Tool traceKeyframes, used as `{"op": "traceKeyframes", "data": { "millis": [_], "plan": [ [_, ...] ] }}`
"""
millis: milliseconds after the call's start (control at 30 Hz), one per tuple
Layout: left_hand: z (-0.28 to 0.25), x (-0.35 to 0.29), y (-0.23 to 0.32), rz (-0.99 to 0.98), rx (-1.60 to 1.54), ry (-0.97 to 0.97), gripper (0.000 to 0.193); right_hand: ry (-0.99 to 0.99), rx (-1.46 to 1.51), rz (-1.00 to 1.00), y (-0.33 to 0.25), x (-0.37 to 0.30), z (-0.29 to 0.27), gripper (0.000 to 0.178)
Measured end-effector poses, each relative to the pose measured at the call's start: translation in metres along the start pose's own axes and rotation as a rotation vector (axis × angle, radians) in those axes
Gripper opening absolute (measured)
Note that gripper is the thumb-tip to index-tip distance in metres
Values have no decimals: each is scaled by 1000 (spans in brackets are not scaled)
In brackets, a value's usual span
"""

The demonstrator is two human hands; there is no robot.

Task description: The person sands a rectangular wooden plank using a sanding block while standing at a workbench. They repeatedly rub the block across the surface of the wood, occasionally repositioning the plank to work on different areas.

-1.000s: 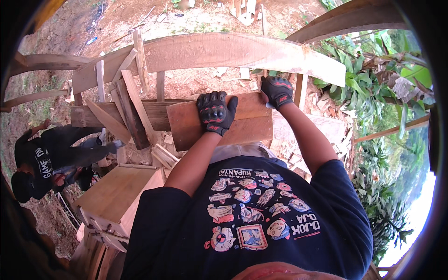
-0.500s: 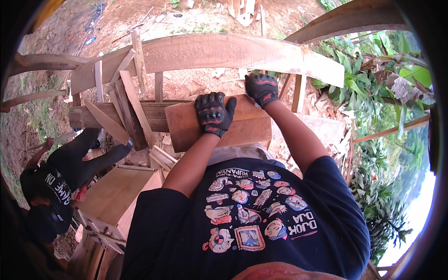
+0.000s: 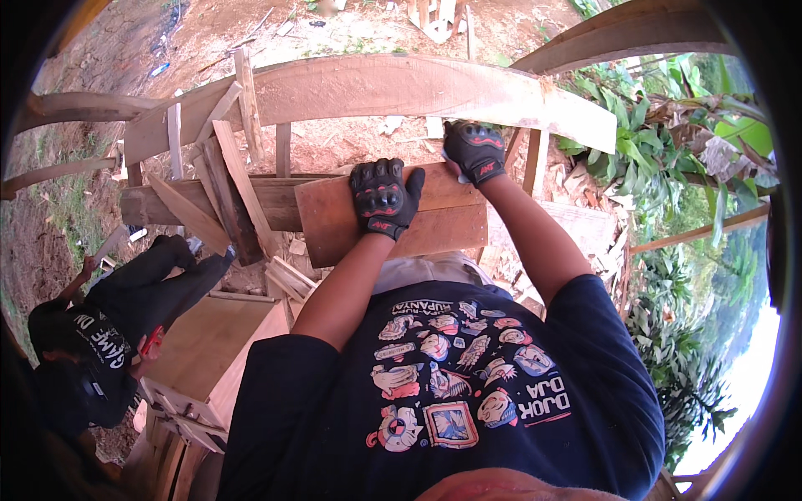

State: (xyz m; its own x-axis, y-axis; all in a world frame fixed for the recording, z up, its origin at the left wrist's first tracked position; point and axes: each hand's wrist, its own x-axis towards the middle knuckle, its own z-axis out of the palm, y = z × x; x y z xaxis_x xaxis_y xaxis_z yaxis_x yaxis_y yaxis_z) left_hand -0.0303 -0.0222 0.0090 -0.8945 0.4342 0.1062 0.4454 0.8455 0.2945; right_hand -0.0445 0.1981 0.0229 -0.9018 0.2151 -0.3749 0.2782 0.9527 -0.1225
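A reddish-brown wooden board [image 3: 447, 230] lies tilted in front of my waist, toward a dark plank rail. My left hand [image 3: 384, 200], in a black glove with red trim, grips the board near the middle, its fingers bent at the far edge. My right hand [image 3: 474, 152], gloved the same way, is closed at the board's upper right edge. A small pale piece [image 3: 454, 169] shows under its palm, pressed by the edge; the rest is hidden, so its kind cannot be made out.
A long pale plank [image 3: 401, 88] spans beyond the board, with several offcuts [image 3: 238, 196] leaning left. At lower left, a person [image 3: 109, 317] in dark clothes holds a red object beside a wooden box [image 3: 209, 342]. Green plants [image 3: 668, 334] grow at right.
My right hand has shifted slightly away from me along the board's edge, and the pale piece shows more. My left hand stays on the board. The other person has moved an arm and legs.
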Motion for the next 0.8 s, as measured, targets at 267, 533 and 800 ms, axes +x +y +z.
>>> {"op": "traceKeyframes", "data": {
  "millis": [267, 533, 800],
  "plan": [
    [-2, 3, 6, 59, -33, 24, 43, 393, -80, -55, 15, 12, 47, 31],
    [-3, 3, 4, 41, -25, 41, 42, 150, -20, -38, 39, -5, 7, 38],
    [-3, 1, 3, 39, -44, 44, 42, 264, 122, -62, -15, 6, 22, 44]
  ]
}}
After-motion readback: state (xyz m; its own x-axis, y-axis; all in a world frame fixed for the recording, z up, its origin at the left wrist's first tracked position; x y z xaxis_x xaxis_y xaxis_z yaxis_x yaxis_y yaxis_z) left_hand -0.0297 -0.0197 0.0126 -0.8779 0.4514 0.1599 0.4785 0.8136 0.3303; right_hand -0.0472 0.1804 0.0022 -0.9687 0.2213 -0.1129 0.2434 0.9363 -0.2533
